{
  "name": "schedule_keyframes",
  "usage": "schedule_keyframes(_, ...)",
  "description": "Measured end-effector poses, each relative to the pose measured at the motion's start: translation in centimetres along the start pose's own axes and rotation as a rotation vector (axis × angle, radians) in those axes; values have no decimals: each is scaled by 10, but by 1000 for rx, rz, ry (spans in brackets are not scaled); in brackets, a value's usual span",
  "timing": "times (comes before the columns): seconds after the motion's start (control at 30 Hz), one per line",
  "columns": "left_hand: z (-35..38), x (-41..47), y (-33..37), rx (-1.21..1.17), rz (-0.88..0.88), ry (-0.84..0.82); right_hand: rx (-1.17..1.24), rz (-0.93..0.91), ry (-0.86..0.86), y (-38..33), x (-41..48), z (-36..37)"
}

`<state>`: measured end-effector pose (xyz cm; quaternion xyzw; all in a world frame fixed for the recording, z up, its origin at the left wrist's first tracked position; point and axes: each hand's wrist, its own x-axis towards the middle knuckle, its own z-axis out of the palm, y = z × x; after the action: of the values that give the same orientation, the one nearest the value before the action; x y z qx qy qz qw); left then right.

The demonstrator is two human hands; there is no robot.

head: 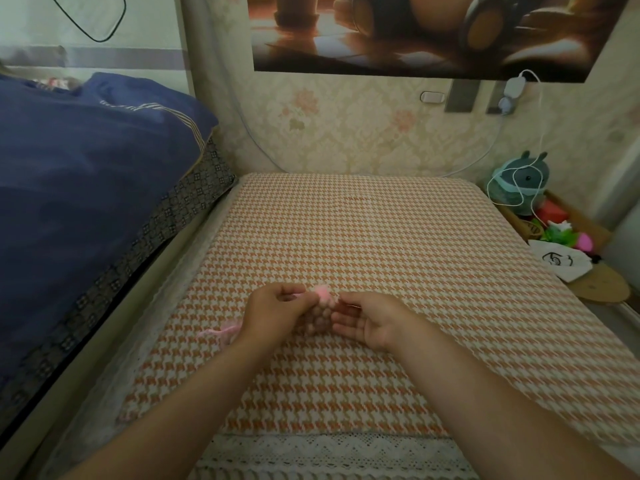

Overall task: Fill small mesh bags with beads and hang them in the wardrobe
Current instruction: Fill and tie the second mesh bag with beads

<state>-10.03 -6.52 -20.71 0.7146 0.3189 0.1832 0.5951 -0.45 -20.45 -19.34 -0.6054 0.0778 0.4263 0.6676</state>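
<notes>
Item: bead-filled mesh bag (317,318), set on checked cloth (381,237) between the hands. Its pink neck is pinched by left hand (273,313). Right hand (367,323) is held palm-up beside it, any grip not discernible. Risk: beads are likely spilled if the neck is left slack or the bag is tipped.

Open tablecloth (363,230) ahead; bed (86,168) left, toys (523,181) right.

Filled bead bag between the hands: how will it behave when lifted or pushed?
Likely floppy: the bead bag bulges lumpily around round beads, so it should sag from its pink top. Probably heavy for its size, being packed full. Unlikely to roll on the woven cloth.
</notes>
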Motion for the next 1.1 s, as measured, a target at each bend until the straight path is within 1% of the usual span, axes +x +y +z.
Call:
schedule_keyframes(0.07, 3, 1, -2, -116, -108, -32, -53, -34, 7, 1, 1, 0)
schedule_keyframes(0.13, 5, 1, -4, -103, -126, -43, -101, -73, 13, 0, 1, -1)
schedule_keyframes(0.17, 6, 1, -7, -25, -86, -25, -121, -95, 23, -1, 0, -2)
schedule_keyframes(0.27, 6, 1, -8, 343, 127, 57, -220, -192, 58, 0, -3, -4)
schedule_keyframes(0.33, 7, 0, -7, 454, 232, 79, -319, -294, 93, 3, -5, -4)
schedule_keyframes(0.4, 7, 0, -7, 478, 273, 89, -429, -415, 136, 5, -7, -2)
schedule_keyframes(0.53, 6, -2, -10, 474, 326, 60, -759, -680, 190, 13, -4, 1)
schedule_keyframes(0.6, 5, -4, -10, 463, 337, 44, -868, -761, 175, 19, -3, 2)
schedule_keyframes(0.67, 3, -5, -12, 435, 341, 46, -1013, -828, 212, 21, -1, 2)
schedule_keyframes(0.73, 2, -7, -13, 417, 346, 51, -1067, -844, 234, 21, 1, 2)
schedule_keyframes(0.9, 3, -13, -15, 391, 414, 27, -1084, -850, 237, 21, 2, 4)
schedule_keyframes(1.1, 10, -8, -14, 273, 374, 22, -1073, -865, 248, 22, 5, 5)
